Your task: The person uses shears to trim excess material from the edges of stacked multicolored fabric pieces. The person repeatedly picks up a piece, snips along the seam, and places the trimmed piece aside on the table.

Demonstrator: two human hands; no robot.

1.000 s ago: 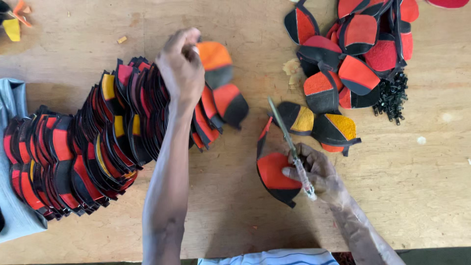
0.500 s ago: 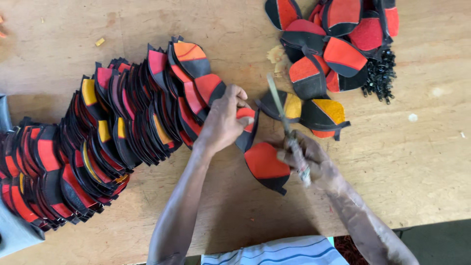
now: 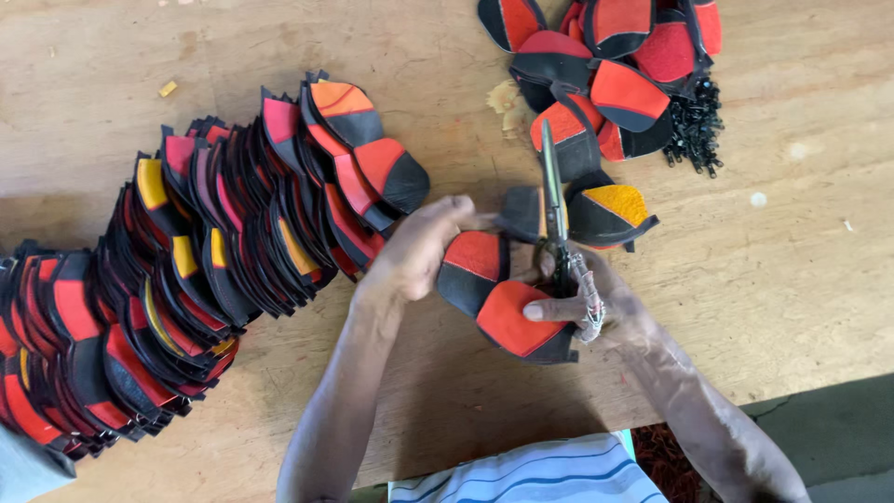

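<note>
My left hand (image 3: 416, 251) grips the left edge of a black-and-red leather piece (image 3: 498, 298) lying on the wooden table (image 3: 391, 84). My right hand (image 3: 596, 312) holds metal scissors (image 3: 554, 210) with wrapped handles, blades pointing away from me, and its thumb presses on the same red piece. Just beyond the scissors lies a black piece with a yellow patch (image 3: 610, 212).
A long overlapping row of black, red, orange and yellow cut pieces (image 3: 186, 270) runs along the left. A loose heap of red-and-black pieces (image 3: 605, 74) sits at the far right beside a clump of black threads (image 3: 697, 130). The table's near edge drops off at lower right.
My left hand left the top of the stacked row, came right and took hold of the red-and-black piece under the scissors. The view has shifted slightly.
</note>
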